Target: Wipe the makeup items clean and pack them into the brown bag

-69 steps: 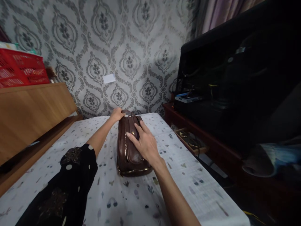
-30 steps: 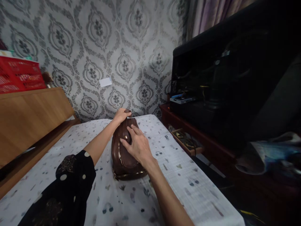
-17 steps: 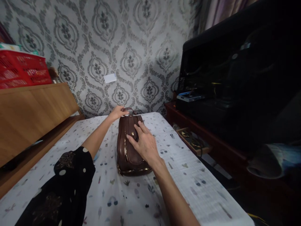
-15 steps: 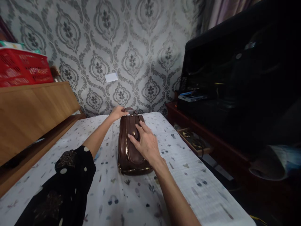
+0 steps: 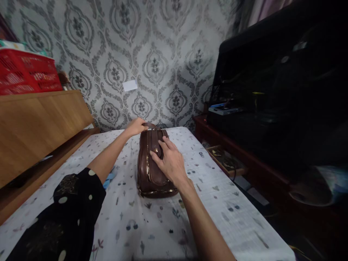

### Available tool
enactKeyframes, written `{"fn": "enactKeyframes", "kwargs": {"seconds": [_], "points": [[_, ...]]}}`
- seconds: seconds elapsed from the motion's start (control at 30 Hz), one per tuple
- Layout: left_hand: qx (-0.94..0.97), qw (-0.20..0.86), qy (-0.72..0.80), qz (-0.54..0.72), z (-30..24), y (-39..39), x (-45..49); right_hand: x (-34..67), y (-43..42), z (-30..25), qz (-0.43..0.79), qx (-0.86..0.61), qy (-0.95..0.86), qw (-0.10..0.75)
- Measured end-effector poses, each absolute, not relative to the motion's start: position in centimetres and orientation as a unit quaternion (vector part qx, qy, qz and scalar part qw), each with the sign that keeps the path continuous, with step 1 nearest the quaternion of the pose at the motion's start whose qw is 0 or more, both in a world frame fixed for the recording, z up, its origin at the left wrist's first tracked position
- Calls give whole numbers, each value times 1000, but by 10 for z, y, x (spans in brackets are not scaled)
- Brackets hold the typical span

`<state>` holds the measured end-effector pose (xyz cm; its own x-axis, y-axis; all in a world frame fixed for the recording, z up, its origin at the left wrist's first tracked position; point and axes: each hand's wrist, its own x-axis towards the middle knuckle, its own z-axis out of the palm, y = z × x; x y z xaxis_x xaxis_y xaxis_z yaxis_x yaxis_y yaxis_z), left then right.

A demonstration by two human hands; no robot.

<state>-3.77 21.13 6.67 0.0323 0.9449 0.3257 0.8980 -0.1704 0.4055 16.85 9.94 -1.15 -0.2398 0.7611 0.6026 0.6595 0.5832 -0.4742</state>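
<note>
A brown leather bag with gold zips and a round gold stud lies on a white patterned sheet. At its far end my left hand is closed around the bag's strap handle. My right hand rests flat on the bag's front pocket, fingers stretched toward the far end and thumb spread beside the stud. A small light-blue cloth-like thing lies on the sheet, partly behind my left sleeve.
A wooden headboard-like panel runs along the left, with a red plastic basket on top. Patterned wallpaper closes off the back. To the right stand a large black screen, a dark red cabinet and an open drawer.
The view has shifted slightly. My left hand has closed more firmly around the strap handle and raised it a little. My right hand stays flat on the bag.
</note>
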Motion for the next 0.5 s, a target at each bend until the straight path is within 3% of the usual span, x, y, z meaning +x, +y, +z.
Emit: {"fn": "enactKeyframes", "kwargs": {"seconds": [0.23,0.5], "points": [[755,61,602,252,68,214,-3,169,102,-14,8,-430,-795,428],[723,69,616,306,55,229,27,172,97,-6,33,-444,-794,414]]}}
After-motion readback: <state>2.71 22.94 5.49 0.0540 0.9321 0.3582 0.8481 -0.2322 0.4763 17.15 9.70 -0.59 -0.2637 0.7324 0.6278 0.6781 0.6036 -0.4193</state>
